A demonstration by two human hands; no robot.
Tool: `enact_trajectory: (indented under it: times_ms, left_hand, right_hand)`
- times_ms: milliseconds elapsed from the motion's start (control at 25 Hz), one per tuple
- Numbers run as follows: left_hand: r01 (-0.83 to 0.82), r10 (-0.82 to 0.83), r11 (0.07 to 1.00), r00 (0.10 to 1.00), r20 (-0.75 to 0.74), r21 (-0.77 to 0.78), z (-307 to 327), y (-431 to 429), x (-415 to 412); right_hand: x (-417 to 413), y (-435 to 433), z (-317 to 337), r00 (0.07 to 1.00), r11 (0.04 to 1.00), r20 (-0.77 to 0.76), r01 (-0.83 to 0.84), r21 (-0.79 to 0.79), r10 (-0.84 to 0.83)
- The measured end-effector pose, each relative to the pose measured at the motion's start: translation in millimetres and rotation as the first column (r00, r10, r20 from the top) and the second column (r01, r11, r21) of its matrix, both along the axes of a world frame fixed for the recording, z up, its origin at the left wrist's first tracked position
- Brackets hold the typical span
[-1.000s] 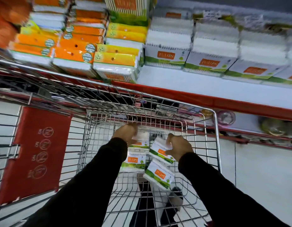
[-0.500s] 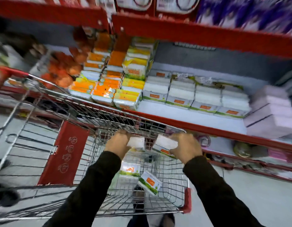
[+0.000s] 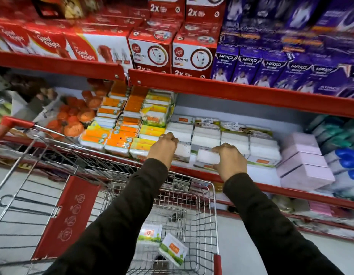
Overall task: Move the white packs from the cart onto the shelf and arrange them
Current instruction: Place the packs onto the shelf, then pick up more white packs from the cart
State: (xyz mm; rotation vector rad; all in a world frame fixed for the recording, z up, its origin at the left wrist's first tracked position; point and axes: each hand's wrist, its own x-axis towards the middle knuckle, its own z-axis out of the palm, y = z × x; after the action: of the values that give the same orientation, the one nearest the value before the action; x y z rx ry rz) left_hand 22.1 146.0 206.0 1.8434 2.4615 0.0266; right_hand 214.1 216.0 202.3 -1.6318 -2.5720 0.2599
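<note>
My left hand (image 3: 164, 148) grips a white pack (image 3: 183, 151) at the front of the shelf (image 3: 257, 171), against the stacked rows of white packs (image 3: 234, 142). My right hand (image 3: 228, 160) grips another white pack (image 3: 207, 157) just to the right of the first, low over the shelf's front part. Two white packs with green and orange labels (image 3: 173, 249) lie on the bottom of the wire cart (image 3: 213, 213) below my arms. Both sleeves are dark.
Orange and yellow packs (image 3: 120, 132) fill the shelf to the left of the white rows. Pink boxes (image 3: 304, 161) stand to the right. The upper shelf (image 3: 231, 90) hangs close above, loaded with red and purple boxes. The cart's red child-seat flap (image 3: 69, 217) is at the left.
Both hands rose out of the cart, each with a white pack, and reached forward to the shelf's front. My view tilted up to the shelves.
</note>
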Motion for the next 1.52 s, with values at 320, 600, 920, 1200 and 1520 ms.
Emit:
enact_trajectory:
  times_ms: [320, 600, 920, 1200, 1520]
  left_hand:
    - [0.05, -0.053, 0.992, 0.998, -0.019, -0.118, -44.2, 15.6, -7.1]
    - [0.065, -0.094, 0.983, 0.982, 0.167, 0.172, -45.6, -48.4, -1.5]
    - [-0.045, 0.143, 0.914, 0.966, 0.216, -0.404, -176.3, -141.5, -2.5]
    - [0.099, 0.054, 0.717, 0.979, 0.196, -0.69, -308.9, -160.8, -3.6]
    - [0.026, 0.177, 0.754, 0.954, 0.24, -0.656, -293.9, -181.5, -7.1]
  right_hand:
    - [-22.6, 14.1, -32.2, 0.984, 0.991, 0.119, -0.133, -0.026, 0.135]
    - [-5.2, -26.8, -20.9, 0.95, 0.983, -0.284, -0.162, -0.083, 0.133]
    - [-4.9, -118.6, -167.0, 0.993, 0.72, -0.015, -0.098, -0.687, 0.121]
    - [-6.8, -157.7, -296.6, 0.939, 0.648, 0.242, 0.029, -0.761, 0.243]
    - [-3.3, -157.7, -297.7, 0.987, 0.616, 0.12, 0.026, -0.787, 0.111]
